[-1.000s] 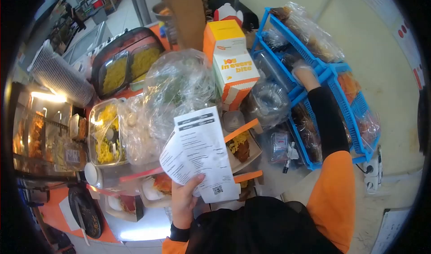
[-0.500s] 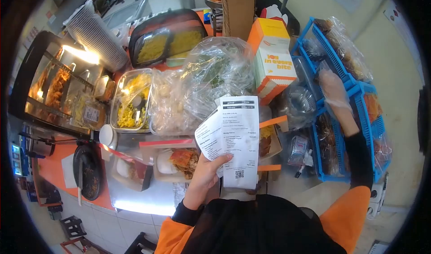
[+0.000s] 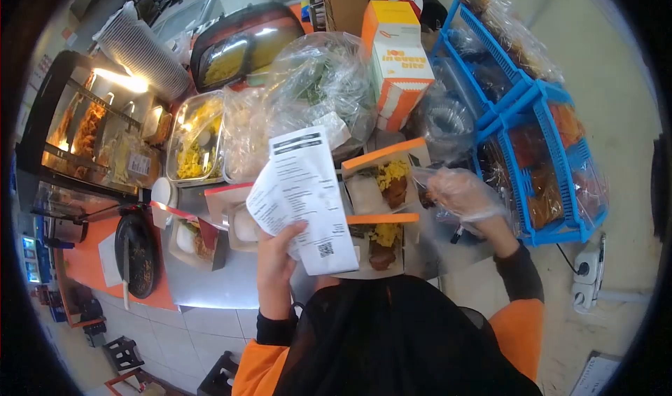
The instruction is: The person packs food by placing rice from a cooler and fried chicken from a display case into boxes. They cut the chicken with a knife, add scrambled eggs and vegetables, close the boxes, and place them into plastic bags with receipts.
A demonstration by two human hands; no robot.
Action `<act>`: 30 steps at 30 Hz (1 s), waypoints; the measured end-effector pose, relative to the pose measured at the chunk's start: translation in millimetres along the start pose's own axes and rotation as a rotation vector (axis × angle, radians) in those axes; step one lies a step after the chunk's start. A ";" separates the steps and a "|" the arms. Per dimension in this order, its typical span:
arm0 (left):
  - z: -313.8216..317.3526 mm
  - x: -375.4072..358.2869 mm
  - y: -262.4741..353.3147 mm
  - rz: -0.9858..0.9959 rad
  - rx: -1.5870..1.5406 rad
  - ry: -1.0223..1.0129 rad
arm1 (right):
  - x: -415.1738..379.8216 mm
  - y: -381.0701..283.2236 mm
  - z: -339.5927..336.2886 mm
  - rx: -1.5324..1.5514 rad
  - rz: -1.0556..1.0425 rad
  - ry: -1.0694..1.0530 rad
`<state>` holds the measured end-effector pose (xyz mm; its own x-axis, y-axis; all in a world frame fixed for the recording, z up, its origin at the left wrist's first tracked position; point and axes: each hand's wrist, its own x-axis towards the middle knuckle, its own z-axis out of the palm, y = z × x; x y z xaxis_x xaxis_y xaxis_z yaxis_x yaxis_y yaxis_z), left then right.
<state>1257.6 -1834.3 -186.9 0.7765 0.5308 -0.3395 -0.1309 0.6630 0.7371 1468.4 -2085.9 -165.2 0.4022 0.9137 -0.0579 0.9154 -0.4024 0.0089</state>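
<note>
Two printed paper receipts [image 3: 308, 200], overlapping and fanned a little, are gripped by my left hand [image 3: 278, 256], the thumb on their front. My right hand [image 3: 465, 194] wears a loose clear plastic glove, fingers curled together beside the open food boxes; I cannot tell what is in them. Left of that hand, an open cardboard box [image 3: 364, 194] with an orange-edged lid holds white rice, yellow crumbled food and a brown fried piece. Nearer me, a second such box [image 3: 358, 250] shows similar food, partly hidden behind the receipts.
Blue plastic baskets [image 3: 521, 126] with bagged foods stand at the right. Behind the boxes are a tall orange-and-white carton [image 3: 397, 67], a plastic bag of greens [image 3: 325, 78] and a clear tub of yellow food [image 3: 196, 140]. A lit display case [image 3: 91, 126] stands left, beyond a black pan [image 3: 136, 263].
My right hand has come out of the blue baskets, moving left and nearer to the open boxes. My left hand has shifted left with the receipts, uncovering more of the boxes.
</note>
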 end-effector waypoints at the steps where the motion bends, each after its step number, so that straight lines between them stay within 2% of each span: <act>1: -1.4 -5.1 3.1 0.011 -0.003 0.016 | 1.4 1.7 17.4 -0.041 -0.035 0.082; 3: -5.9 -14.0 5.1 0.021 0.004 0.045 | 8.7 4.7 45.6 -0.117 -0.110 0.250; 4: -8.3 -17.9 5.5 0.019 0.012 0.058 | 14.3 6.2 48.2 -0.043 -0.033 0.056; 7: -13.5 -28.7 2.7 0.012 0.030 0.085 | 20.8 17.1 80.0 0.109 -0.105 0.271; 8: -14.4 -30.6 2.0 0.017 0.035 0.091 | 22.5 13.3 74.2 0.199 -0.060 0.228; 11: -22.3 -31.8 -5.9 -0.007 0.023 0.116 | 36.3 7.3 66.8 -0.002 -0.045 0.036; 12: -22.0 -31.8 -7.2 -0.003 0.030 0.101 | 40.1 7.1 72.1 0.172 -0.115 0.176; 13: -19.4 -33.3 -7.0 -0.014 0.021 0.102 | 41.0 8.1 72.0 0.177 -0.071 0.107; 15: -13.0 -33.1 -7.9 -0.042 -0.001 0.091 | 39.7 3.6 45.8 0.176 0.029 -0.035; 17: -11.6 -31.7 -9.8 -0.018 -0.006 0.051 | 35.4 6.1 45.5 0.253 -0.035 0.103; 23: -7.6 -22.5 -10.3 -0.043 0.050 0.024 | 26.4 9.3 19.6 0.367 0.015 0.073; 27: -5.6 -18.4 -9.9 -0.062 0.138 0.063 | 24.1 16.4 -7.8 0.310 0.022 0.102; 28: -2.4 -18.1 -8.1 -0.076 0.148 0.087 | 23.5 22.2 -21.5 0.266 0.045 0.126; 30: 2.1 -19.3 -6.6 -0.046 0.158 0.103 | 26.8 35.0 -68.2 0.205 0.221 0.285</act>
<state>1244.8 -1850.1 -184.0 0.7110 0.5589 -0.4268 0.0076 0.6008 0.7994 1512.2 -2071.7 -98.3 0.6034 0.7714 0.2020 0.7960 -0.5674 -0.2108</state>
